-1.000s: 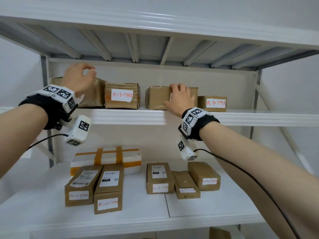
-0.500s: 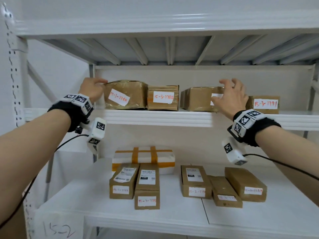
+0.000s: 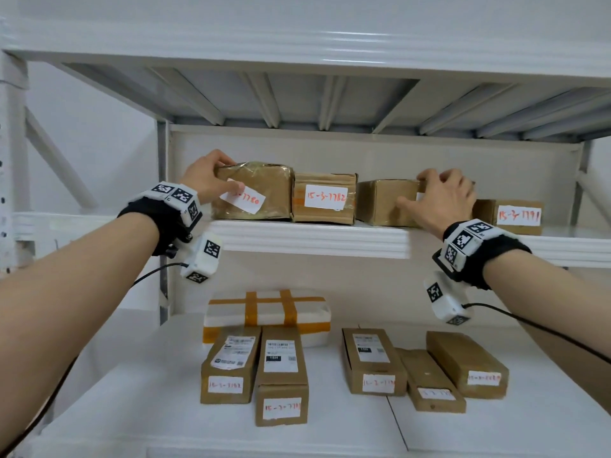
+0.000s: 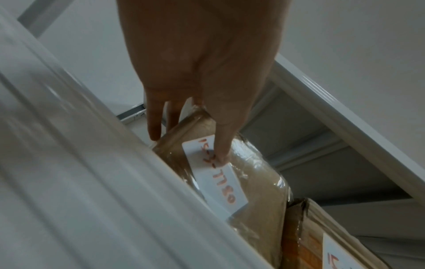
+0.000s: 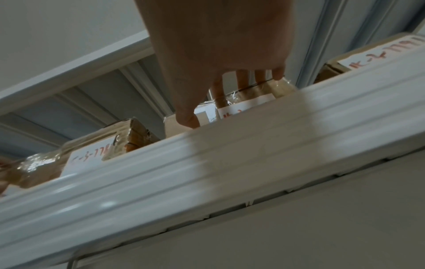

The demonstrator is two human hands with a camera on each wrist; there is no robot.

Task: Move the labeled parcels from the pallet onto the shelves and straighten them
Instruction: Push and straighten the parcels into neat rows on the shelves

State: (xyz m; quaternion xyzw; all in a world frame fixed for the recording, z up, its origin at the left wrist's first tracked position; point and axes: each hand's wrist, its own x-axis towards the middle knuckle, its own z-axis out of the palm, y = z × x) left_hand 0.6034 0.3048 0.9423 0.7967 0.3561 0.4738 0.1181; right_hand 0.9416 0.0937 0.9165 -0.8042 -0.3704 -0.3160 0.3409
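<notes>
Both hands (image 3: 211,180) now grip shelf parcels (image 3: 254,193).

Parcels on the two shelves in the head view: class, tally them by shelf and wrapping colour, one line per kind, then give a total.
Brown parcels on the upper shelf: 4, the outer-left one held by the left hand, the third by the right hand.
Brown parcels on the lower shelf: 5
White parcel with orange tape, lower shelf: 1
Total: 10

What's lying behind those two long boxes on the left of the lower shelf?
A white parcel banded with orange-brown tape lies crosswise behind the two long boxes. Its top and upper front show; the boxes cover its lower front, so any label there is hidden.
</notes>
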